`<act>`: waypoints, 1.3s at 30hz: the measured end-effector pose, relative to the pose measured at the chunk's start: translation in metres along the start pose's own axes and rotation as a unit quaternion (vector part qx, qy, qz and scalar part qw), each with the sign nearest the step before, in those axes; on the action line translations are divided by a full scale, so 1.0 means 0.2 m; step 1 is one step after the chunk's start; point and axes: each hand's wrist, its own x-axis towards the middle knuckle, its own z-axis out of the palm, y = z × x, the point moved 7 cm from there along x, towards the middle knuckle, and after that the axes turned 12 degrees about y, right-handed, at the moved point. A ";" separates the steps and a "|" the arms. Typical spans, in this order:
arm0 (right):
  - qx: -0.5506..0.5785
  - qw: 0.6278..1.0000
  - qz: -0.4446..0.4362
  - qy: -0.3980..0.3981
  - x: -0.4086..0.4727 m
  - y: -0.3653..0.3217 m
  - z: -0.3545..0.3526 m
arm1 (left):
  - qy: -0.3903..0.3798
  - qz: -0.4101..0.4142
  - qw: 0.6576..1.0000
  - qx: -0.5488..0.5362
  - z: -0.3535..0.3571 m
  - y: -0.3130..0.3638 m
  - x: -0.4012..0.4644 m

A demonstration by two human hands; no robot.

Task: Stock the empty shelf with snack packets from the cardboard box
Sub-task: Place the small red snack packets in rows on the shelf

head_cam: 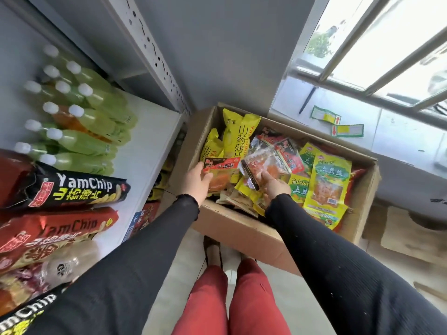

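Note:
An open cardboard box on the floor holds several snack packets, yellow, green and red. My left hand grips a red-topped packet with orange contents at the box's left side. Over the middle of the box, my right hand pinches a clear packet with orange contents. To the left, the white shelf carries bottles and chip bags, with a bare strip along its front edge.
Green drink bottles fill the back of the shelf. Black and red YamChip bags lie nearer me. A window ledge with green labels runs behind the box. My red trouser legs stand before the box. Flat cardboard lies at right.

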 end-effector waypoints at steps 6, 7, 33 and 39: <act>0.026 0.996 -0.074 -0.031 -0.24 -0.12 -0.07 | 0.086 -0.048 0.989 -0.106 -0.31 0.00 -0.10; 0.028 0.994 -0.099 -0.039 -0.29 -0.15 -0.08 | 0.108 -0.053 0.985 -0.123 -0.39 0.00 -0.12; 0.060 0.895 -0.409 -0.167 -2.08 0.26 -0.43 | 0.341 -0.029 0.860 -0.380 -1.71 -0.96 -1.90; 0.030 0.771 -0.505 -0.387 -3.11 0.63 -0.22 | 0.454 -0.042 0.777 -0.434 -2.17 -1.38 -2.40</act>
